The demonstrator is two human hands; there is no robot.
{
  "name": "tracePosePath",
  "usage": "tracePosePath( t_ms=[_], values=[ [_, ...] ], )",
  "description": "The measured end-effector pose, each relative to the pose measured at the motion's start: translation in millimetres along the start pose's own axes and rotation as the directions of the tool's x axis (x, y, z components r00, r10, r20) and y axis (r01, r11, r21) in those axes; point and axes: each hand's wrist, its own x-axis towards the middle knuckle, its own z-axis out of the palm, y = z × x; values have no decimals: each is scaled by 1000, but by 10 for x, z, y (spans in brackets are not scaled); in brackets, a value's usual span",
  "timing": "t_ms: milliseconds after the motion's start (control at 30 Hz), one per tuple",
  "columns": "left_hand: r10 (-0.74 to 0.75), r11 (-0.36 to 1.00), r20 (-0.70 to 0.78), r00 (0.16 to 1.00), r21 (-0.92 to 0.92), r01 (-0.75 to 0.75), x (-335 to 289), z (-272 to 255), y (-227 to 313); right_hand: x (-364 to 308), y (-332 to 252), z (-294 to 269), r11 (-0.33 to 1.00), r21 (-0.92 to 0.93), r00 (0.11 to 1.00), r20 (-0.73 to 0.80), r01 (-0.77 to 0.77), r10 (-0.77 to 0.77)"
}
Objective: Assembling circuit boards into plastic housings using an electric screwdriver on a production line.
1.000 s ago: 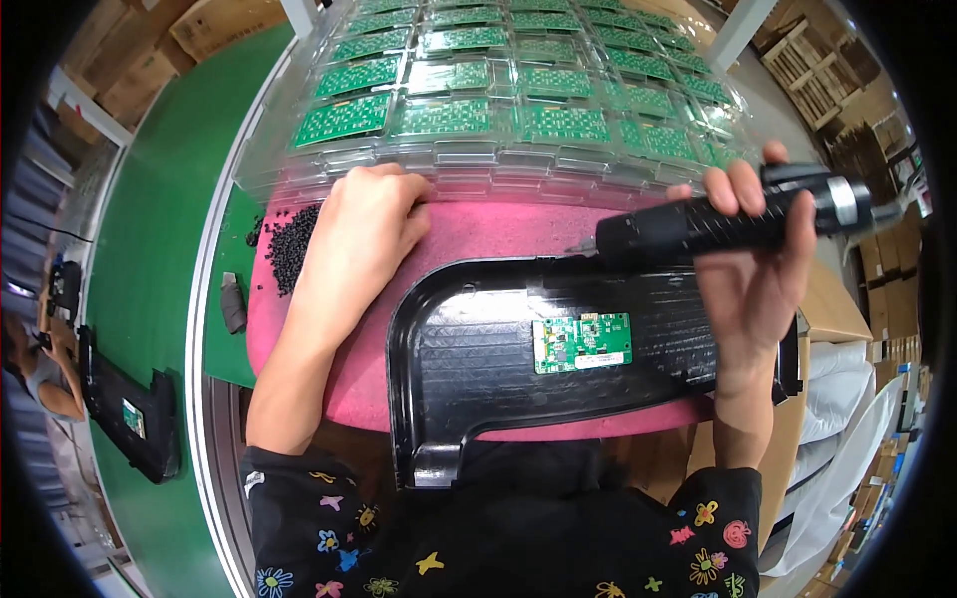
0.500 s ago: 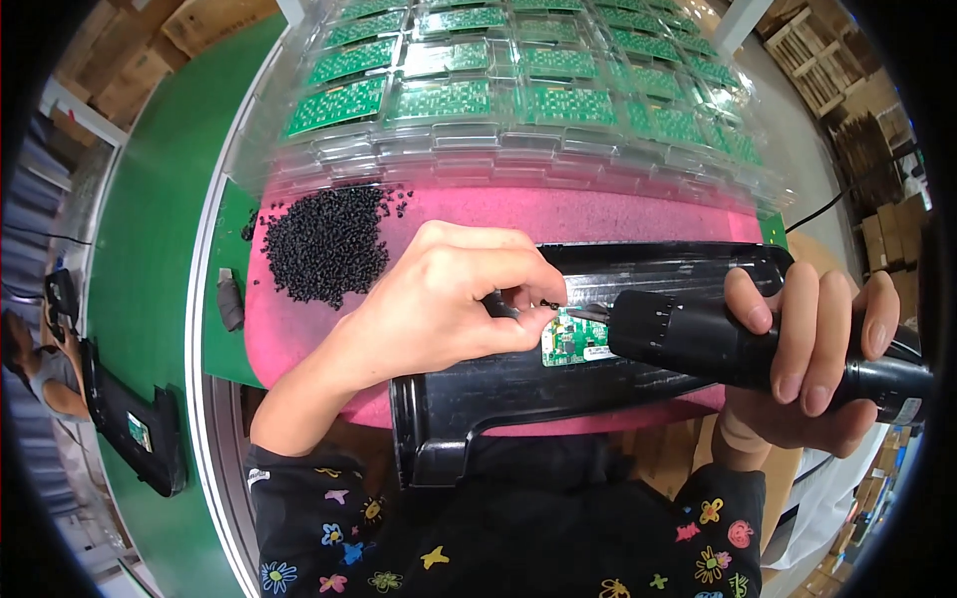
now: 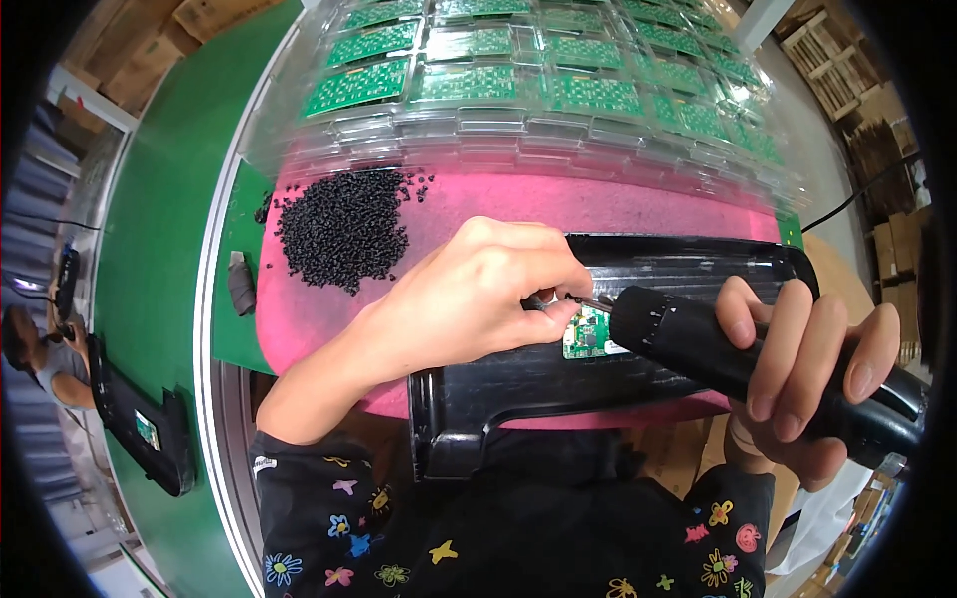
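Note:
My left hand (image 3: 483, 294) is closed in a pinch on a small black screw at the tip of a driver bit, partly hidden by the fingertips. My right hand (image 3: 797, 379) wraps round a black electric screwdriver (image 3: 683, 331), its bit pointing left and meeting those fingertips. Both hands hover over a small green circuit board (image 3: 586, 337), which sits in a long black plastic housing (image 3: 454, 399). The screwdriver's nose covers the board's right part. Left of the housing, a heap of small black screws (image 3: 344, 229) lies on a pink mat (image 3: 478, 194).
Stacked clear plastic trays (image 3: 469, 125) of green boards stand along the mat's far side. A dark grey wrapped piece (image 3: 241, 287) lies on the green surface at left. Beyond a pale rail, another person (image 3: 60, 374) is beside a similar black housing (image 3: 150, 434) on a green table (image 3: 169, 199).
The screwdriver has tilted, its rear end dropping lower, and its bit still meets the left fingertips. The whole scene has shifted slightly right in view.

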Motion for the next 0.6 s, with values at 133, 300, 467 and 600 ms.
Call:
tracePosePath(
  t_ms=[133, 300, 467, 600],
  values=[
    [-1, 1000, 21, 1000, 21, 1, -11, 16, 0, 72, -85, -34, 991, 11, 982, 139, -130, 127],
    [-70, 997, 69, 995, -12, 71, 36, 25, 39, -5, -80, -70, 989, 76, 989, 83, -126, 120],
    [-68, 996, 67, 995, 54, 65, 56, 37, -17, -28, -172, 0, 998, -45, 975, -214, 53, -62],
    [-97, 991, 127, 987, 99, 85, 82, -18, 0, 52, -330, -258, 944, -203, 948, -236, -261, 212]
  ],
)
